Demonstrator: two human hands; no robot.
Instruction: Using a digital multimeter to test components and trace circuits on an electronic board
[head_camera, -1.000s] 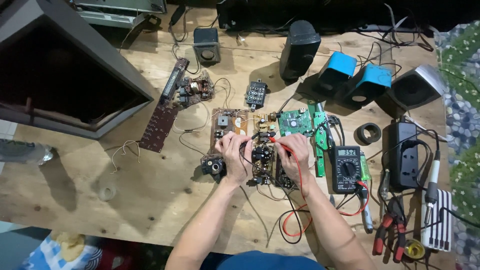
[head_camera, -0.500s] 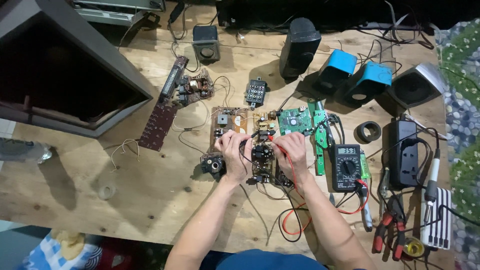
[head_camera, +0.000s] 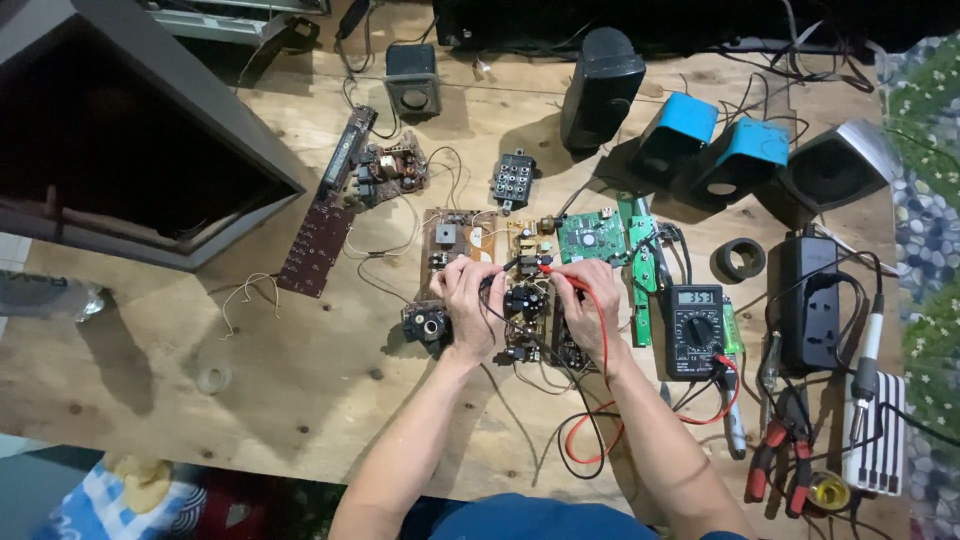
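1. Plywood bench (head_camera: 200, 330) crowded with parts; I see the brown circuit board (head_camera: 495, 265) at centre, under both hands.
2. My left hand (head_camera: 468, 305) is curled shut on the black probe (head_camera: 497, 280), and the right hand (head_camera: 588, 305) pinches the red probe (head_camera: 556, 271), both tips on the board.
3. I judge a slipped tip could bridge neighbouring solder joints.
4. The red lead (head_camera: 600, 400) loops slack to the multimeter (head_camera: 697, 330); snagging it could drag a probe off.
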